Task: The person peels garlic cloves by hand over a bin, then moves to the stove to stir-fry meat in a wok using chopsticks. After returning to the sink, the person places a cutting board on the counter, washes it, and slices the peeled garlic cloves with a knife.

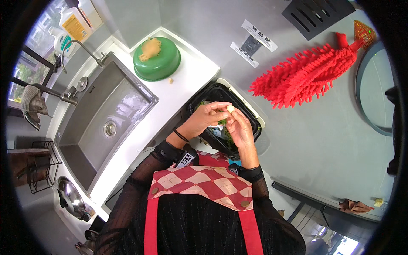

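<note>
A small pale piece, which looks like a peeled garlic clove [230, 108], is pinched in the fingertips of my right hand [239, 129]. Close against it from the left comes my left hand [204, 118], its thumb and index finger reaching to the clove. Whether the left fingers also grip something is hidden by the curled hand. Both hands are above a black waste bin [225, 90], which holds green vegetable scraps [228, 137] and some packaging. The bin stands between the counter end and the grey wall.
A white counter [191, 76] carries an overturned green basin [162, 65] with a beige scrubber [150, 49] on top. Beside it lies a small pale crumb [171, 81]. Left is a steel sink [105, 111]. A red chenille duster [306, 75] hangs on the wall.
</note>
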A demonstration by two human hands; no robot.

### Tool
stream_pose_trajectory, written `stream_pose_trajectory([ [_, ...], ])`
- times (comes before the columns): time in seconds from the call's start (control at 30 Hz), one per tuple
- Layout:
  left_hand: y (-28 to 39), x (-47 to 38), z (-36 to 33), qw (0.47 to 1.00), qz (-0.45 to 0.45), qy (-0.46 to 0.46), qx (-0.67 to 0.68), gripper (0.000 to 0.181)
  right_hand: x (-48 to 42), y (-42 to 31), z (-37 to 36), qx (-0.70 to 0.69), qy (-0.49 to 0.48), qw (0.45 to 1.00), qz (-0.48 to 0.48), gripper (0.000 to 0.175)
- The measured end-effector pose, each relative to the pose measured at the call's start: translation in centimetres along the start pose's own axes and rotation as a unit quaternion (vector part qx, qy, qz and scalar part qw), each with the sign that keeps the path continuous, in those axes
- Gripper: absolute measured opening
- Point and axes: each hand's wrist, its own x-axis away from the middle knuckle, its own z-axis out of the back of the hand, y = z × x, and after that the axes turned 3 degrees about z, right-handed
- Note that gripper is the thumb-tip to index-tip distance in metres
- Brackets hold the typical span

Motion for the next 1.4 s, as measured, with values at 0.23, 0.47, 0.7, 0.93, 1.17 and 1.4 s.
stream_pose_trajectory([
  [0.23,-0.6,-0.2,-0.7,0.971,-0.157,0.09,-0.158,0.026,0.3,0.6,-0.4,0.109,-0.009,0.994,0.028,0.025],
  [0.47,-1.3,0.2,-0.6,0.887,-0.287,0.171,-0.319,0.025,1.3,-0.8,-2.6,0.417,0.032,0.881,0.222,0.017],
  [0.7,-1.3,0.4,-0.6,0.835,-0.301,0.191,-0.42,0.018,1.8,-1.5,-4.2,0.639,-0.001,0.679,0.361,0.014],
  [0.93,-1.4,0.7,-0.8,0.782,-0.328,0.182,-0.498,0.014,2.2,-1.4,-4.3,0.735,-0.011,0.575,0.36,0.009],
  [1.17,-2.0,0.7,-0.9,0.778,-0.322,0.18,-0.51,0.013,1.5,-0.2,-3.8,0.733,-0.001,0.559,0.388,0.005],
  [1.4,-1.6,0.8,-1.2,0.872,-0.244,0.16,-0.394,0.019,0.1,-1.0,-0.4,0.371,-0.002,0.921,0.115,0.007],
])
